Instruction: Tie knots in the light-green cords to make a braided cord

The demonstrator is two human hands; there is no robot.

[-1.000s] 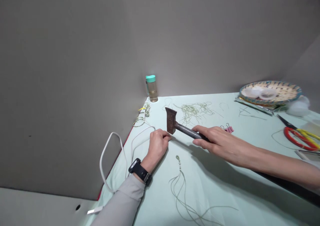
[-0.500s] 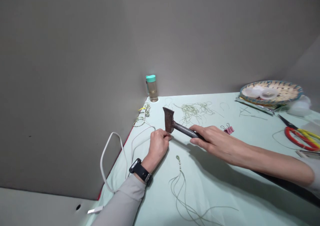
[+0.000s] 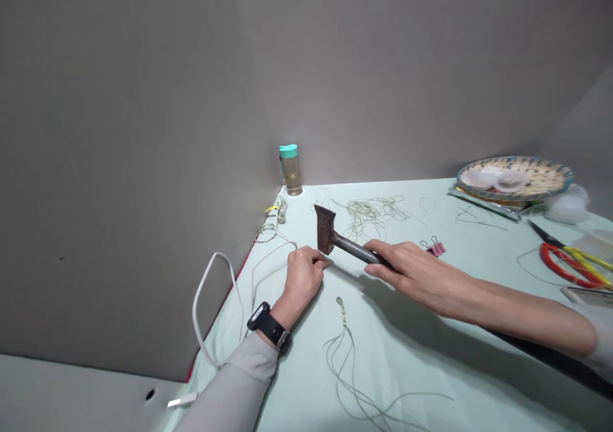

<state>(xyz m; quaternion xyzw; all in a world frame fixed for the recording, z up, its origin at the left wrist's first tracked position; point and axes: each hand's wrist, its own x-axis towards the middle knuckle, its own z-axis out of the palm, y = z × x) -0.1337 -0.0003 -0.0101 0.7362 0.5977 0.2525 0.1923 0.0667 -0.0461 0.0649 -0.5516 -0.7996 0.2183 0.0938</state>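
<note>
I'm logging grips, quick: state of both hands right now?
Left hand: closed; cannot tell if holding anything.
Right hand: closed, holding the hammer.

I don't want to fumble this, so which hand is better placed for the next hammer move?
Your right hand, most likely: it grips the hammer by the handle. Your left hand is low, near the hammer's head; whether it pinches anything is unclear.

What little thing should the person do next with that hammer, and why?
I'd say the right hand should probably lift the hammer slightly away first. Its metal head appears right beside the fingertips of the left hand, so a tap now might hurt them. Whatever those fingertips may hold is too small to tell.
</note>
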